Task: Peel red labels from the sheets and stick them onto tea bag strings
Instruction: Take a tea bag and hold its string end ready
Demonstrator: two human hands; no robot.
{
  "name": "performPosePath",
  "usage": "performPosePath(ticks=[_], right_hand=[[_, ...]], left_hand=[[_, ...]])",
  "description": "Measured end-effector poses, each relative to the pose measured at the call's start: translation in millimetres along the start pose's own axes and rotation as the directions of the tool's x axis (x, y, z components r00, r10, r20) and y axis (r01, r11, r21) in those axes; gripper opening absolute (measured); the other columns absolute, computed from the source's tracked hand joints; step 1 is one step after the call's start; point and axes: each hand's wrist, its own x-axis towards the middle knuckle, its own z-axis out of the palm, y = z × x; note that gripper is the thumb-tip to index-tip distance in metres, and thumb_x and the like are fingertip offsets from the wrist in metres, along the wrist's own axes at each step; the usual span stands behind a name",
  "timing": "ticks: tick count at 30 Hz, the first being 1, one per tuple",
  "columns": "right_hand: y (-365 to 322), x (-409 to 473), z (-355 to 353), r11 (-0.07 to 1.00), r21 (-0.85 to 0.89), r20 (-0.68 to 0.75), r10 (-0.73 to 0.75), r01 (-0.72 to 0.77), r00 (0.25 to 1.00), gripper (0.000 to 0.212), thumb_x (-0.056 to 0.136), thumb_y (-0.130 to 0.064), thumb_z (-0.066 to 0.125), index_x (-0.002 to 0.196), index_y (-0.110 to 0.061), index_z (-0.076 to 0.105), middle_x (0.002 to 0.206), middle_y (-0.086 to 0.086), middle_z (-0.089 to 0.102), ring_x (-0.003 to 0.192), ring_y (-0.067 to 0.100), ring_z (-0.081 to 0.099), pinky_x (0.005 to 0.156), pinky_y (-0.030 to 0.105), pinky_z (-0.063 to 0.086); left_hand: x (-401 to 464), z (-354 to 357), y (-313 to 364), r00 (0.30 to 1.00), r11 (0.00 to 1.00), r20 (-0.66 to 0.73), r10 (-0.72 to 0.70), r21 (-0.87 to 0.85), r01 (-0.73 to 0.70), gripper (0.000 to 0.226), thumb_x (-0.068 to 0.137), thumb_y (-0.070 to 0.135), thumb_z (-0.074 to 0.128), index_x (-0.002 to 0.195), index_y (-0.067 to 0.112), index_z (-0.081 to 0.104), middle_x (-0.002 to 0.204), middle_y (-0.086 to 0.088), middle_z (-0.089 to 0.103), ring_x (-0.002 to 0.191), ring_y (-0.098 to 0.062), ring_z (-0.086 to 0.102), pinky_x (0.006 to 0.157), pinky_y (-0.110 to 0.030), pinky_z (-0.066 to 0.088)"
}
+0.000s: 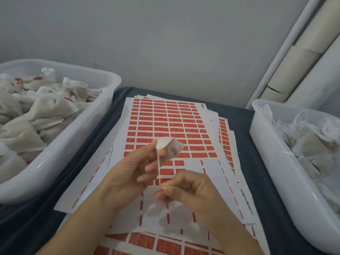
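L hand [132,168] pinching bag [170,149] over sheets [165,122]; R hand [185,188] pinching string [158,166] end, no label showing. L bin [60,150] w/ labelled bags; R bin [272,159] holding unlabelled. Sheet partly peeled; many remaining.

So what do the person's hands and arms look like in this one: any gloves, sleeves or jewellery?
Both are bare. The left hand and right hand wear no gloves, and no rings show on the visible fingers. Both forearms are uncovered as far as the bottom edge of the picture: no sleeve or cuff, and no watch or bracelet on either wrist. Fingernails look short and unpainted.
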Motion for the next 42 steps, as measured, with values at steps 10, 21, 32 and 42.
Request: performPosePath(ticks=[10,21,32,42], right_hand=[[7,3,-22,0.882,-0.464,-0.576,-0.233,-0.079,0.784,0.019,0.074,-0.052,0.051,0.082,-0.036,0.056,0.082,-0.037,0.062,0.088,-0.015,0.057,0.062,-0.003,0.039],[27,6,-7,0.830,-0.558,-0.421,-0.289,0.005,0.860,0.011,0.085,-0.042,0.039,0.087,-0.035,0.047,0.087,-0.029,0.056,0.096,-0.015,0.051,0.070,0.000,0.043],[15,10,-30,0.974,-0.194,-0.336,0.047,-0.118,0.941,0.022,0.081,-0.026,0.068,0.098,-0.032,0.056,0.090,-0.029,0.058,0.080,-0.015,0.059,0.055,0.003,0.045],[14,6,-28,0.811,-0.586,-0.126,-0.105,0.012,0.986,0.023,0.094,-0.025,0.050,0.094,-0.047,0.055,0.093,-0.029,0.060,0.098,-0.011,0.053,0.083,0.002,0.040]], left_hand=[[8,17,-4,0.964,0.953,-0.249,-0.092,0.258,0.157,0.037,0.086,0.040,0.048,0.111,0.013,0.054,0.053,-0.001,0.049,0.039,-0.008,0.040,0.037,-0.014,0.034],[7,8,-37,0.961,0.157,0.274,0.022,0.949,-0.274,0.014,0.094,0.032,0.046,0.084,0.036,0.054,0.079,0.024,0.059,0.068,0.003,0.053,0.062,-0.006,0.042],[4,3,-41,0.968,0.142,0.242,0.067,0.958,-0.250,0.026,0.093,0.040,0.043,0.095,0.019,0.059,0.087,0.009,0.060,0.079,-0.010,0.054,0.072,-0.023,0.047],[5,8,-27,0.999,0.418,0.048,-0.025,0.908,-0.033,0.013,0.092,0.025,0.050,0.090,0.025,0.063,0.059,0.018,0.058,0.051,0.004,0.050,0.051,-0.008,0.040]])
